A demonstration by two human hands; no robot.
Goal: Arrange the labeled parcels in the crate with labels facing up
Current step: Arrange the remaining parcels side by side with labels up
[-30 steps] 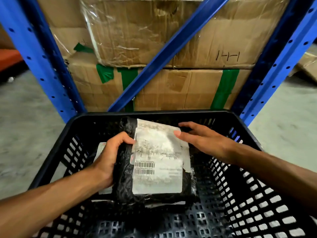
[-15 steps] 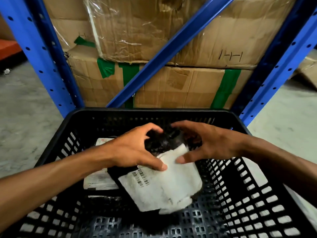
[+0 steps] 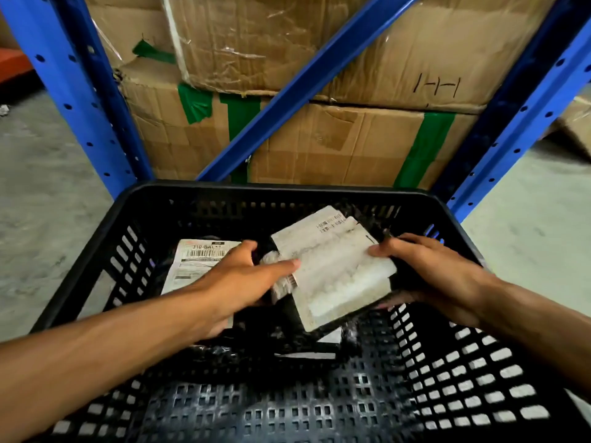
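Label print on held parcel (image 3: 332,270) blurred, unreadable; left hand (image 3: 246,279) hides part of second parcel (image 3: 200,260); crate (image 3: 287,195) near side cut off by bottom edge.

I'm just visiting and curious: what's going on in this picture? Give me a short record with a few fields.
place: warehouse floor in front of a blue rack stacked with cardboard boxes
container: black crate with slotted walls
held item: black parcel with white label, label up, tilted, lifted above the crate floor
left hand: grip on the parcel's left edge
right hand: grip on the parcel's right edge
other item: second labelled parcel lying at the crate's left, label up
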